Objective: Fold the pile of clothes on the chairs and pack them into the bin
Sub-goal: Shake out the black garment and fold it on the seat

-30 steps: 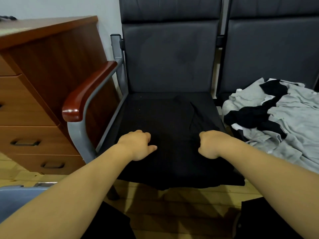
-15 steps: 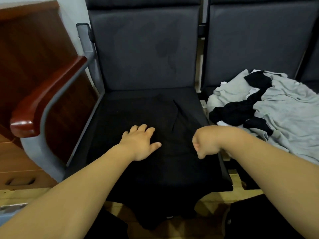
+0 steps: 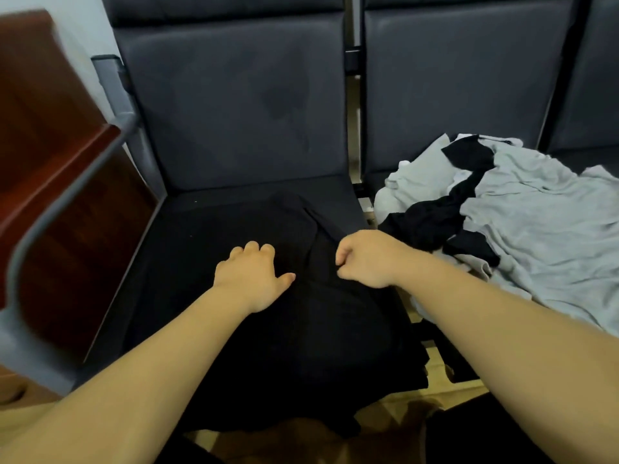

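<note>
A black garment (image 3: 301, 346) lies spread over the seat of the left chair (image 3: 181, 209), its front edge hanging over the seat. My left hand (image 3: 251, 279) rests on top of it near the middle, thumb out and fingertips bent down into the cloth. Just to the right, my right hand (image 3: 365, 257) is closed in a fist and pinches a fold of the same garment. The pile of grey and black clothes (image 3: 536, 236) sits on the right chair. No bin is in view.
A red-brown wooden armrest (image 3: 50, 195) on a grey metal frame borders the left chair. Behind it stands a wooden drawer unit (image 3: 33, 95). The dark chair backs (image 3: 234, 95) close off the far side. Wooden floor (image 3: 385, 413) shows below the seat.
My right hand has drawn the fold leftward, closer to my left hand. My left hand went from gripping to flat to resting with bent fingertips. The view shifted right and closer.
</note>
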### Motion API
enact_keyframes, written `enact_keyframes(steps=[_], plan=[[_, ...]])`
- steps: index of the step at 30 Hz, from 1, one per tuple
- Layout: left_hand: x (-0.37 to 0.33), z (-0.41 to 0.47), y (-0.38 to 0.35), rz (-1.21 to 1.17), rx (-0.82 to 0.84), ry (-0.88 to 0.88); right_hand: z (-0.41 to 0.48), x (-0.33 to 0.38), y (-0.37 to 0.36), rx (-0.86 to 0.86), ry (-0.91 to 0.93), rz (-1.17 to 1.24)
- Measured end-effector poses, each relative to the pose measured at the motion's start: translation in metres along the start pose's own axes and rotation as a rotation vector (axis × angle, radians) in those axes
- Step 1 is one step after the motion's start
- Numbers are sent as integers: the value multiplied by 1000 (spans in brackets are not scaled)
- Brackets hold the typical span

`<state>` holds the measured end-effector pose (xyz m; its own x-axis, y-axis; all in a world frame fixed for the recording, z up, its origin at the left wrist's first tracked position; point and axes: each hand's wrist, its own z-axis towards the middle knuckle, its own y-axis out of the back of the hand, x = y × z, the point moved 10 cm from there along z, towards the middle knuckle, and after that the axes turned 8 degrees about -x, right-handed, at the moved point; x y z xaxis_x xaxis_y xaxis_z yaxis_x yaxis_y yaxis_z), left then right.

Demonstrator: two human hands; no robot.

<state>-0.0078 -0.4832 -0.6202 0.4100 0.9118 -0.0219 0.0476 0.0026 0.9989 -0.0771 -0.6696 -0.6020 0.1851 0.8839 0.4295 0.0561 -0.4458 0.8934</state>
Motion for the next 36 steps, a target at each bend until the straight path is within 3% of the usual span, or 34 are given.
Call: enact_keyframes(steps=[4,9,13,16,21,24,27,31,36], plan=[[11,39,19,-80,11,37,47,-2,-4,-73,-25,135],[18,119,41,-369,-138,53,118,-7,9,-195,-84,91],[19,174,30,-345,-46,25,164,-12,6,-114,-80,-31],[32,191,25,-323,-33,37,179,-38,13,-150,-181,-38],[48,197,33,-577,-151,83,179,-76,24,-239,-346,47],[40,199,36,-647,-157,63,185,-63,34,-294,-281,75],[35,203,41,-640,-185,54,202,-27,31,-209,-105,171],[40,203,30,-535,-156,61,212,-12,19,-101,1,-126],[62,171,16,-474,-151,59,189,-36,40,-180,-212,-433]])
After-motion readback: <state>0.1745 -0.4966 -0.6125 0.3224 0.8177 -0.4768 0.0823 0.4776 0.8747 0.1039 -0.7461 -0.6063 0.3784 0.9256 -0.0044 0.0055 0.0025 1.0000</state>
